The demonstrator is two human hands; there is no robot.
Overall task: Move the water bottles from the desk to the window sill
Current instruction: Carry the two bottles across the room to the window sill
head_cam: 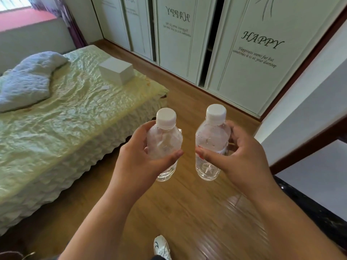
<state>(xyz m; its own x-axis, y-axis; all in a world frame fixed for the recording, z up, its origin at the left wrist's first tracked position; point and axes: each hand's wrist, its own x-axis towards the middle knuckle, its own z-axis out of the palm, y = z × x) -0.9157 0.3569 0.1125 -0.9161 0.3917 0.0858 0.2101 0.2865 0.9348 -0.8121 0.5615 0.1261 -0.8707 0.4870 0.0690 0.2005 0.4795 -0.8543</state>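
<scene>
The left hand grips the left bottle around its middle, thumb across the front and fingers curled behind. The right hand grips the right bottle the same way, thumb pressed on the label and fingers round the far side. Both bottles are upright, capped in white, clear, and side by side but apart, carried in the air at about chest level over the wooden floor.

Judging by this, the pick-up part is done: neither bottle rests on any surface, and the desk itself cannot be clearly made out, unless the dark edge at the lower right belongs to it. What remains is the carry and the set-down. The sill, a pinkish ledge under bright light, lies far off at the upper left, beyond the bed with its pillow and white box. So the person is likely partway across the room, a shoe showing below, with the wardrobe ahead. Whether more bottles wait on the desk cannot be told from here.
</scene>
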